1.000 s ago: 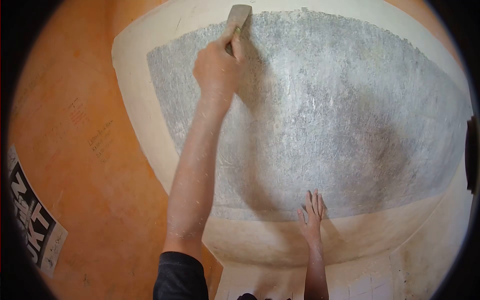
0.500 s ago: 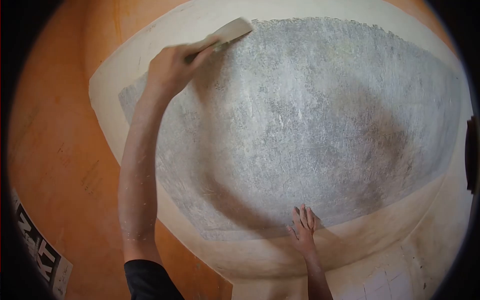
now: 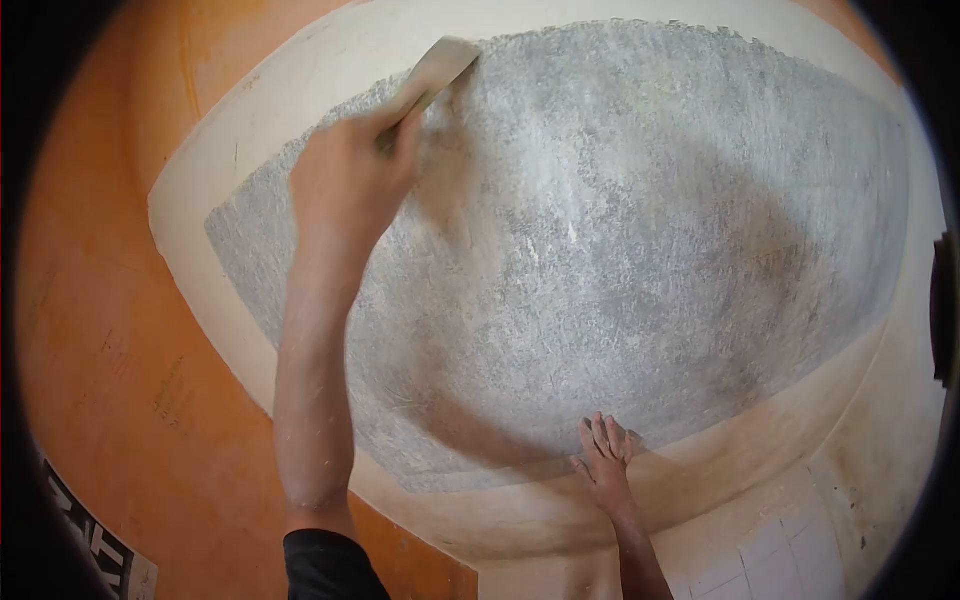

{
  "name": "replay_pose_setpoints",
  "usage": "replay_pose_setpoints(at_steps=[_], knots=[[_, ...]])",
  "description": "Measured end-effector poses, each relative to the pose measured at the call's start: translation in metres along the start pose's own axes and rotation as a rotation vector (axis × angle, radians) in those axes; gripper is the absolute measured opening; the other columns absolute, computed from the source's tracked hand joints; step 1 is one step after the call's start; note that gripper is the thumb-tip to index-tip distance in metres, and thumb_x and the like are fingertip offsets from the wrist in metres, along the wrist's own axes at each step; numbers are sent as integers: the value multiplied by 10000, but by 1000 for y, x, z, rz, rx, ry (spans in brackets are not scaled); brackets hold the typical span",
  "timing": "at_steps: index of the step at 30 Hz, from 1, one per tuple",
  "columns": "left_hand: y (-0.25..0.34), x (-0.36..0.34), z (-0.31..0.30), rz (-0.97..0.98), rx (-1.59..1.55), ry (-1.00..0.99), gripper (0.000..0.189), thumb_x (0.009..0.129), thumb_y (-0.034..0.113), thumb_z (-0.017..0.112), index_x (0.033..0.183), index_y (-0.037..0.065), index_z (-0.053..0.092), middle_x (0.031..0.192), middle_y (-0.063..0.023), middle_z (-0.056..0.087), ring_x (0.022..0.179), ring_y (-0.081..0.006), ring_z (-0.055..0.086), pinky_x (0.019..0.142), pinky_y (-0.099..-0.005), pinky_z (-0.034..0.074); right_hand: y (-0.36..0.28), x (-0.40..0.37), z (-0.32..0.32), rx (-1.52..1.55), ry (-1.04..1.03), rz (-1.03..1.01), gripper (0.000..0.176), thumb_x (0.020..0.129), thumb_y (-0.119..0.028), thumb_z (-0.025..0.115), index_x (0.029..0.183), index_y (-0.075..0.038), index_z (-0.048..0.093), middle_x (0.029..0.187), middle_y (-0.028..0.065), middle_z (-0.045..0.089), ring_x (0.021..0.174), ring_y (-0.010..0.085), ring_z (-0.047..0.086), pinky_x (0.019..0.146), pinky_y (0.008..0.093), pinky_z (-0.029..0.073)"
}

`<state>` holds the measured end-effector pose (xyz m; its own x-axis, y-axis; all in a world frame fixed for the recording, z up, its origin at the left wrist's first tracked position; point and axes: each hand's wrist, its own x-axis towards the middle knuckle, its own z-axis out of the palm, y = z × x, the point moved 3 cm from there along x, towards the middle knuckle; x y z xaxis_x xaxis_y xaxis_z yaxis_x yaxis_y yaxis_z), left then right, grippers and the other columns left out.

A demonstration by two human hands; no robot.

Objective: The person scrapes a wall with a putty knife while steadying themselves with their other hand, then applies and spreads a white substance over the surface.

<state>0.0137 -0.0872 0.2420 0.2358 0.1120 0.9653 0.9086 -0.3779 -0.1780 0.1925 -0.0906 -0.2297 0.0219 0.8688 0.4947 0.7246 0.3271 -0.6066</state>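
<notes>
My left hand [image 3: 355, 175] is closed around the handle of a putty knife [image 3: 448, 62], partly hidden by my fingers. Its broad flat blade lies at the upper edge of a rough grey patch [image 3: 570, 260] on the wall, where the patch meets a pale band. Lower down, my right hand [image 3: 606, 465] rests with spread fingers against the bottom edge of that patch. Nothing is in it.
A cream border [image 3: 205, 190] surrounds the grey patch, with orange wall [image 3: 110, 300] beyond it on the left. At the lower left is a black-and-white lettered sign [image 3: 105, 545]. White tiles [image 3: 765, 565] show at the lower right, and a dark object [image 3: 941, 310] stands at the right edge.
My left hand and the putty knife have shifted slightly along the patch's upper edge, the blade now tilted more steeply. The view has moved a little. My right hand stays in place.
</notes>
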Motion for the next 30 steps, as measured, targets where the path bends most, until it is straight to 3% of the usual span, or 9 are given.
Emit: replay_pose_setpoints(at_steps=[5,7,10,12,14,17,21,24,30], knots=[[6,-34,14,-159,-82,-45,275,952,318,602,1172,235,744,662,-112,666,593,-254,651,578,-391,491,3,0,8,-26,55,8,639,999,-388,508,1556,-138,318,1646,126,197,1531,318,106,1180,575,-11],[-10,-103,30,-258,-211,-64,299,969,231,628,1211,77,714,807,-147,727,668,-140,635,638,-279,490,-3,0,7,-19,38,23,645,999,-370,513,1560,-128,304,1644,135,201,1530,323,108,1180,570,-6],[-18,-275,60,-359,-322,-15,399,979,63,584,1377,33,578,762,-67,638,647,-96,521,578,-241,419,0,-1,8,-21,57,29,659,997,-333,526,1566,-111,279,1642,147,200,1529,329,110,1181,564,8],[-6,-422,89,-598,-422,65,404,978,46,588,1377,-8,561,750,-57,578,620,-99,459,543,-254,387,2,0,11,-21,62,46,667,995,-315,534,1569,-103,268,1643,151,194,1529,331,110,1182,562,17],[23,-519,90,-824,-398,-78,360,952,28,630,1308,-22,619,684,-92,548,560,-159,466,531,-298,405,2,1,12,-22,90,14,671,994,-289,540,1571,-92,258,1648,147,177,1531,332,101,1182,564,17],[22,-519,89,-810,-487,-108,360,948,35,639,1302,-28,620,693,-103,543,584,-161,471,536,-294,399,9,2,16,6,67,7,687,999,-286,541,1567,-46,238,1647,171,165,1534,345,77,1198,523,7],[-27,-415,85,-714,-569,-17,404,986,39,573,1378,-47,534,917,-72,630,712,-95,491,620,-232,418,0,3,12,-71,71,63,664,1008,-268,532,1560,-32,247,1639,180,183,1531,334,98,1204,518,21],[-38,-426,91,-693,-626,-90,420,993,34,552,1406,-31,512,938,-63,626,724,-104,525,637,-225,450,16,-4,20,-55,78,53,678,997,-263,534,1579,-94,230,1653,128,175,1533,325,100,1190,540,68],[11,-610,78,-1106,-930,-324,454,975,34,577,1422,-4,504,891,-71,602,693,-117,576,568,-232,461,30,-15,30,38,41,69,658,1003,-252,521,1573,-79,243,1646,146,189,1525,319,150,1198,493,119]])
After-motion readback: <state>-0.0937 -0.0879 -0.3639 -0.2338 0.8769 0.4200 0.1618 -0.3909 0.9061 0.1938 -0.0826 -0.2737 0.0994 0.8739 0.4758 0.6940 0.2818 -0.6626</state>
